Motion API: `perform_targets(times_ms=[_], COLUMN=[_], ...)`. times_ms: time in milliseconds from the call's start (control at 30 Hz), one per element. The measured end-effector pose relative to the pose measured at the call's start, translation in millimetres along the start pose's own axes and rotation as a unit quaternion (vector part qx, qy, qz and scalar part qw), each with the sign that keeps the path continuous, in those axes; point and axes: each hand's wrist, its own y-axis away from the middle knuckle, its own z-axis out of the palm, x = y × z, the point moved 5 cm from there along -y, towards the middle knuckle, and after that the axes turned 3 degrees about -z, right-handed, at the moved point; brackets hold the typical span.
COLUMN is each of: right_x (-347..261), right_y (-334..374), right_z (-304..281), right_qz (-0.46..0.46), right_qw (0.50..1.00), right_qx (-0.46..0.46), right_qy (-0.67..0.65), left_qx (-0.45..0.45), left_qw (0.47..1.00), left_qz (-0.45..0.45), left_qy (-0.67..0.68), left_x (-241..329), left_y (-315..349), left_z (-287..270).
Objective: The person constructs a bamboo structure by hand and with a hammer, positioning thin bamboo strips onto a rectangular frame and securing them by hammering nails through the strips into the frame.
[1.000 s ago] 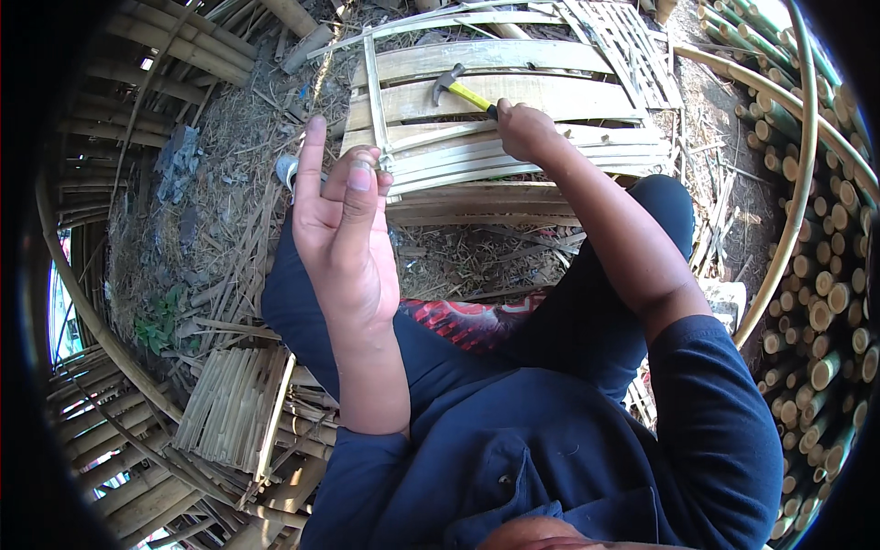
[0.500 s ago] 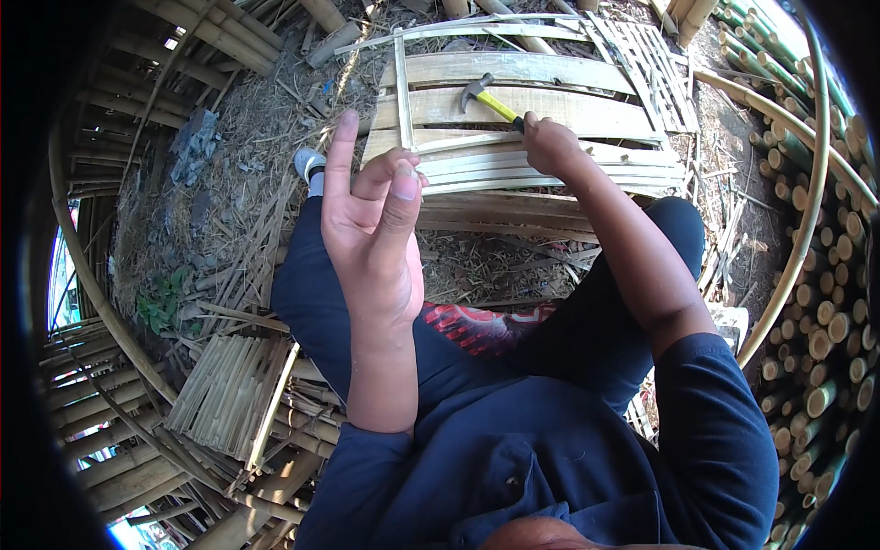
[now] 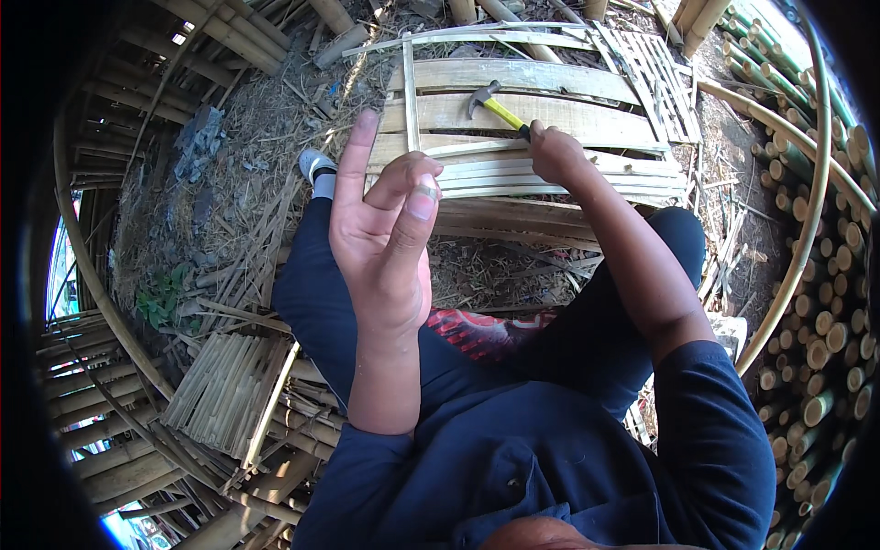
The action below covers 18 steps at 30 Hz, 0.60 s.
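My right hand [image 3: 557,154] is closed round the black grip of a claw hammer [image 3: 500,110] with a yellow handle. Its steel head points to the left, over a low bench of wooden planks [image 3: 522,110]. Raised nearer to me is my left hand [image 3: 385,225], its thumb and a bent finger pinched together while another finger stretches upward. Whatever lies in that pinch is too small to make out. Behind it, pale bamboo strips [image 3: 550,176] lie along the near side of the bench, and a thin upright strip [image 3: 411,96] crosses the planks.
A slatted bamboo panel [image 3: 655,82] lies at the bench's right end. Cut bamboo poles [image 3: 825,321] are stacked at the right, beside a curved pole [image 3: 797,238]. A bundle of split strips [image 3: 225,390] sits at lower left. Scraps and straw litter the ground [image 3: 247,183].
The hammer and my right hand have shifted slightly right and down in the picture. My left hand appears slightly further right, still pinched. The whole view has shifted a little too.
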Motion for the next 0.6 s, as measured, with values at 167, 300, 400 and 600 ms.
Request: perform_targets(times_ms=[167, 300, 400, 600], right_x=[3, 1, 0, 0], right_y=[-1, 0, 1, 2], right_z=[1, 0, 0, 2], right_qz=[-0.001, -0.003, -0.005, -0.011], right_qw=[1.000, 1.000, 1.000, 1.000], right_qx=[0.005, 0.003, 0.007, 0.010], right_qy=[0.001, 0.001, 0.002, 0.011], left_qx=[-0.001, 0.008, 0.052, 0.094], left_qw=[1.000, 1.000, 0.998, 0.959], left_qz=[0.004, 0.007, 0.028, -0.017], left_qy=[0.000, 0.009, -0.038, -0.267], left_x=[-4, -3, 8, -1], left_y=[-3, -4, -19, -82], left_z=[-4, -6, -25, -129])
